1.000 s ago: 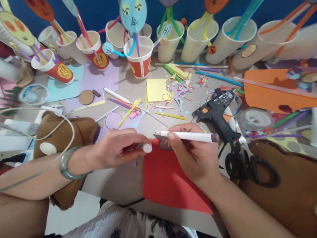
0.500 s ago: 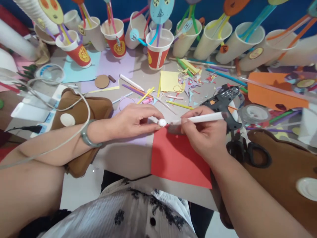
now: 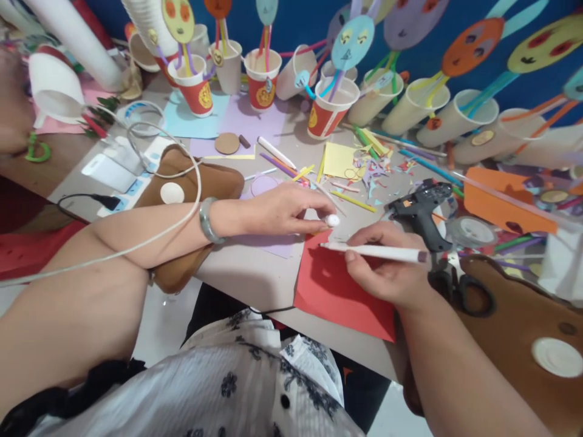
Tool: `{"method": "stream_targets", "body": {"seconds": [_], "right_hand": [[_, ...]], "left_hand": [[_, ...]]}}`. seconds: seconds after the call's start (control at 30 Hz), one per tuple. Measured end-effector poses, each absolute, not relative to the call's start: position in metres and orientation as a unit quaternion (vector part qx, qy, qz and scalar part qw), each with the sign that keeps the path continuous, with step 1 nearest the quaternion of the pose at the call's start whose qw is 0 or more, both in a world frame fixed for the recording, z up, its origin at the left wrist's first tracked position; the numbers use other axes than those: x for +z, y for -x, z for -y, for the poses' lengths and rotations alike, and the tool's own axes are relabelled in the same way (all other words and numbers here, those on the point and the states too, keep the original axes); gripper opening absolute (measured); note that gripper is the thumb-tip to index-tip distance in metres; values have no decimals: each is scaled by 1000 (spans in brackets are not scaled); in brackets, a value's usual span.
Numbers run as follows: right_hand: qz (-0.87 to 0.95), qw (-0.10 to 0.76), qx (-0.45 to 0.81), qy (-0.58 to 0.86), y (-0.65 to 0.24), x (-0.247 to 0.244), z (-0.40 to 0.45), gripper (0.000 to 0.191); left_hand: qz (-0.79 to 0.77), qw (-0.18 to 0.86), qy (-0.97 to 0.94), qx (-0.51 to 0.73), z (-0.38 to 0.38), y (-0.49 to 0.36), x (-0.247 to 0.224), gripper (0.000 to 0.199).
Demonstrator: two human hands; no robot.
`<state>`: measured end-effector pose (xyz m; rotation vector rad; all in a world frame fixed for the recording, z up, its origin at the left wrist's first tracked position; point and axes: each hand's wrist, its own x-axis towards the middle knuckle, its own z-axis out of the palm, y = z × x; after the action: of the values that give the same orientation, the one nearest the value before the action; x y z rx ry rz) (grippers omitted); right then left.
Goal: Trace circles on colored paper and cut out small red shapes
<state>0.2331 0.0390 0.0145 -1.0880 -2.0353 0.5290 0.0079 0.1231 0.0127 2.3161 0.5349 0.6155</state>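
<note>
My right hand [image 3: 392, 261] grips a white marker [image 3: 387, 251] with a dark end. Its bare tip points left, over the upper part of a red sheet of paper [image 3: 339, 294]; whether it touches the paper I cannot tell. Between the thumb and fingertips of my left hand [image 3: 285, 209] is a small white marker cap [image 3: 333, 221], just past the sheet's top edge. A jade-coloured bangle [image 3: 207, 220] circles my left wrist. Partly under that hand lies purple paper [image 3: 273, 243].
Right of my right hand lie a black glue gun [image 3: 421, 212] and scissors [image 3: 462, 291]. Paper scraps [image 3: 368, 173] and a yellow sheet [image 3: 337, 159] lie beyond. Paper cups [image 3: 332, 106] with puppet figures line the back. A white cable [image 3: 198, 182] crosses my left forearm; another person's hand [image 3: 13, 103] is far left.
The view has swung left. The marker's tip has come down and left relative to the cap, now over the red sheet. Both hands keep their hold.
</note>
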Motion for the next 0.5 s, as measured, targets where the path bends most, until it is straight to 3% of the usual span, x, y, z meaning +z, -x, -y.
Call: {"method": "stream_targets", "body": {"seconds": [0.2,0.5], "right_hand": [[868,349,84,343,-223,8,-35,16],[919,227,55,316,-224,-3,-34,10]], "left_hand": [[-208,350,-885,226,-123,-8,14,26],[-182,345,-889,240,-124,-8,14,27]]}}
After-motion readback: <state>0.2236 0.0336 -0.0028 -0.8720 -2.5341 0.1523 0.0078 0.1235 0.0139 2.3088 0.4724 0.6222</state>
